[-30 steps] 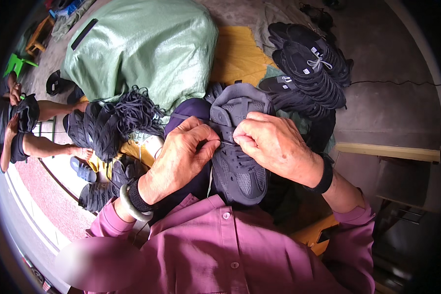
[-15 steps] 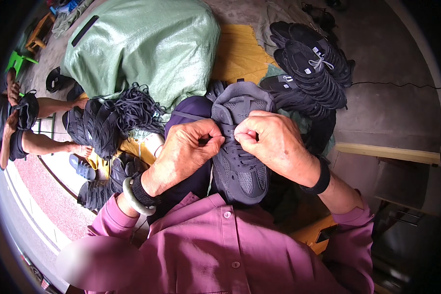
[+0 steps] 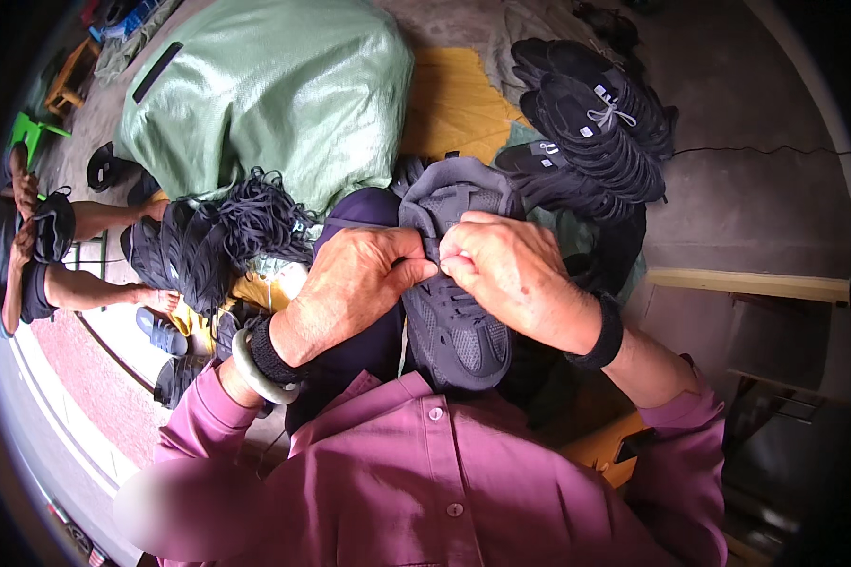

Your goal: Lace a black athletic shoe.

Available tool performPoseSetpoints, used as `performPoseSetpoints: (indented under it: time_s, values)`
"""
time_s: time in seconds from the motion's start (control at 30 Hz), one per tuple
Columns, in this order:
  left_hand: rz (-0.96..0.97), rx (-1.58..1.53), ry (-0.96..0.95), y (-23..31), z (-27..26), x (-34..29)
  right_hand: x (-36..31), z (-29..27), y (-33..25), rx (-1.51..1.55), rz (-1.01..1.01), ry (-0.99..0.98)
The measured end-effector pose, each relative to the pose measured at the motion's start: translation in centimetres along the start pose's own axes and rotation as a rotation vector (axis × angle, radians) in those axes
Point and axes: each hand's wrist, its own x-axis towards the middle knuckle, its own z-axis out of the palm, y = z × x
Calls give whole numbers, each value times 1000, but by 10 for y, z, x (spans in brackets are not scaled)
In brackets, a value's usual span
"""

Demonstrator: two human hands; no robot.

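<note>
**Both hands pinched at the lacing of a dark grey shoe on the lap**

Nearest the camera was the person's purple buttoned shirt [image 3: 425, 491], with a pale green bangle [image 3: 252, 373] and a black wristband on the left wrist and another black wristband [image 3: 603, 333] on the right. A dark grey sports shoe [image 3: 454, 321] lay lengthwise on the lap, one end toward the body, the other pointing away. The left hand [image 3: 355, 283] had its fingers curled closed, thumb and forefinger pinching at the lacing in the shoe's middle. The right hand [image 3: 511, 274] met it there, its fingers likewise bent shut on the same spot; the fingertips of the two hands touched. What exactly they gripped was too small to tell.

Just left of the knees lay a tangle of black laces [image 3: 255, 222] beside a row of dark shoes [image 3: 175, 255]. Farther out to the right stood a stack of black shoes [image 3: 596, 132]. Beyond the laces lay a large green sack [image 3: 274, 85], with a yellow cloth [image 3: 454, 104] beside it. At the far left edge, another person's arms [image 3: 76, 288] reached in.
</note>
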Motion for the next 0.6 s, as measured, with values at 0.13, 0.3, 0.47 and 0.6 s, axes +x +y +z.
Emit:
performPoseSetpoints:
  time_s: [0.13,0.3,0.47,0.6]
  values:
    - [-57,-56,-1,-2,-4,-4,0,-9,4,8,-79,-92]
    - [-43,-47,25,-14,-12,-11,-4,-64,9,12,61,-72]
    - [96,190,365,-2,-7,-22,-11,-110,23,538,603,-89]
    - [34,38,225,17,6,-39,-16,-77,33,1151,578,-33]
